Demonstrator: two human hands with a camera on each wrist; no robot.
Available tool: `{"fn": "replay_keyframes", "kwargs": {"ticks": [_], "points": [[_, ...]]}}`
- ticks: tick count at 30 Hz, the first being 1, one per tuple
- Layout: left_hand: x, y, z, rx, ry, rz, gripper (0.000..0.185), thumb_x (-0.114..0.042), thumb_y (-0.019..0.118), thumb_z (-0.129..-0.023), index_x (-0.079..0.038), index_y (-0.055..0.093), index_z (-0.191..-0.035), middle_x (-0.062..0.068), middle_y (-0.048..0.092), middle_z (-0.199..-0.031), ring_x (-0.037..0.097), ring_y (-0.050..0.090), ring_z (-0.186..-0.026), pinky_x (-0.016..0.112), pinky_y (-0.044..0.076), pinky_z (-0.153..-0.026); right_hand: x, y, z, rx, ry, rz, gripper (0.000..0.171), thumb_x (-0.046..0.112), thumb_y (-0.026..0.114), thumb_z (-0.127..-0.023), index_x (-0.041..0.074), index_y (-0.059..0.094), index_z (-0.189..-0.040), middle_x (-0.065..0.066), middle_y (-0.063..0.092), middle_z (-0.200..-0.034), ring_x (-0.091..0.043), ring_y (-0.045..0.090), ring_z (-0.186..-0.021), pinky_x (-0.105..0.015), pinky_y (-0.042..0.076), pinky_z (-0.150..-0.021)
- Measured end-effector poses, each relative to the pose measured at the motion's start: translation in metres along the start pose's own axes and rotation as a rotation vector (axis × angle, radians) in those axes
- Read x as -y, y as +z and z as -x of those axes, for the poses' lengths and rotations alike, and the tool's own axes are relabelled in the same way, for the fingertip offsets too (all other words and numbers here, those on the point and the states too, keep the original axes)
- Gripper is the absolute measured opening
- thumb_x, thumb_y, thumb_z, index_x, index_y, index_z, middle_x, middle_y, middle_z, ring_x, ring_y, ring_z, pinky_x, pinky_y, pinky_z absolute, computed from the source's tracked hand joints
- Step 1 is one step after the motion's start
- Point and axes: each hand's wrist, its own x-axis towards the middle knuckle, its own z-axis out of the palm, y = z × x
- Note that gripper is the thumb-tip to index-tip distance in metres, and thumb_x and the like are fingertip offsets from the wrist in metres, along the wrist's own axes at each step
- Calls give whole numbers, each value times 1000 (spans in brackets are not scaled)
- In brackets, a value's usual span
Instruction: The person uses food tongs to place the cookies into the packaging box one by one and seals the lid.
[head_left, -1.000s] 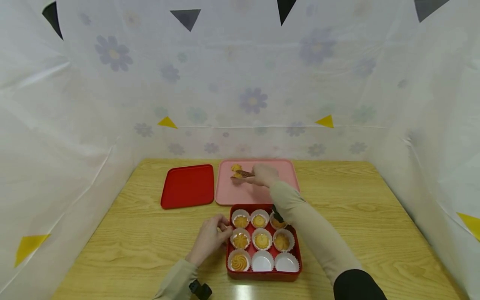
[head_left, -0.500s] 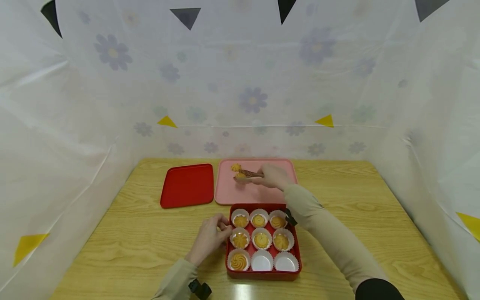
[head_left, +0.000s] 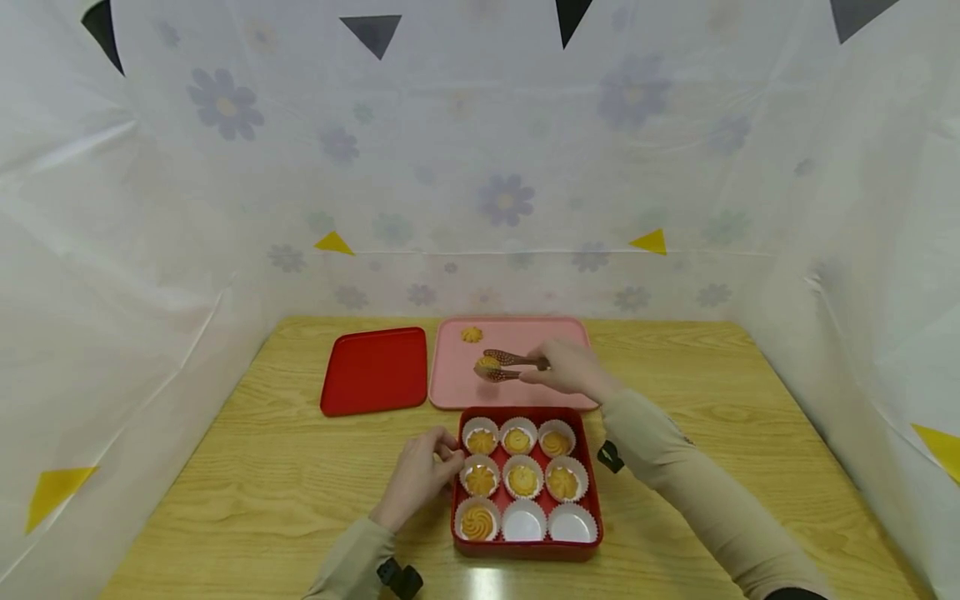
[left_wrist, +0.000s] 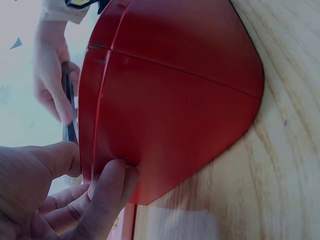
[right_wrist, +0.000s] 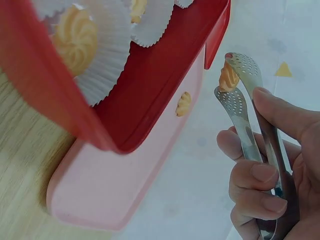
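My right hand [head_left: 566, 367] holds metal tongs [head_left: 506, 360] with perforated tips. Between those tips sits a swirled cookie [right_wrist: 228, 78], raised over the pink tray [head_left: 450, 392]. With thumb and fingers, my left hand [head_left: 422, 468] grips the left wall of a red square box [head_left: 528, 551]; in the left wrist view its fingertips press the box's outer side [left_wrist: 175, 110]. Inside the box stand white paper cups in three rows. Most hold a piped cookie [head_left: 477, 523]; the front-row middle cup [head_left: 524, 522] and right cup [head_left: 573, 524] have none. Another cookie [head_left: 472, 334] lies on the pink tray's far left.
A flat red tray [head_left: 375, 372] lies left of the pink tray. The box stands just in front of the pink tray on the wooden table [head_left: 262, 500]. White flower-printed sheeting [head_left: 480, 125] encloses the back and sides.
My right hand has drawn back rightward and nearer the box, lifting the cookie in the tongs away from the other cookie. The left hand and box have stayed put.
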Motion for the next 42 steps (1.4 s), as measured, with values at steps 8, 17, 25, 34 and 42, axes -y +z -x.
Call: {"fn": "replay_keyframes", "kwargs": {"ticks": [8,17,25,34,42], "points": [[-1,0,1,0,8,0,12,-7,69,-87,0,64,-96,9,66,-77,9,58,-57,22,51,-50,-9,-12,30,47,-85,50,24,32,70,-94,12,76,-106,3,63,-74,-10,43,-62,-26,34,-58],[-1,0,1,7,8,1,12,-7,69,-87,0,64,-96,9,66,-77,8,58,-56,21,50,-49,-13,-20,69,43,-226,160,35,36,68,-94,13,73,-120,6,66,-86,-8,52,-71,-24,41,-63],[1,-1,0,7,1,-24,12,-9,67,-88,-2,64,-97,8,66,-79,8,59,-58,21,50,-50,-15,-20,92,141,-347,179,30,40,70,-91,24,74,-116,11,71,-95,-5,61,-81,-26,50,-70],[0,-3,0,23,-8,-8,11,-8,66,-90,-1,64,-98,8,66,-79,10,60,-57,21,51,-49,-9,-10,103,232,-383,140,19,39,74,-89,30,74,-106,19,68,-92,-1,61,-81,-20,47,-68],[1,-4,1,27,-20,-1,12,-9,66,-90,-1,63,-99,8,65,-79,11,60,-57,21,51,-49,-4,-4,106,310,-382,99,27,41,73,-89,32,74,-114,22,60,-82,6,46,-72,-16,39,-64]]}}
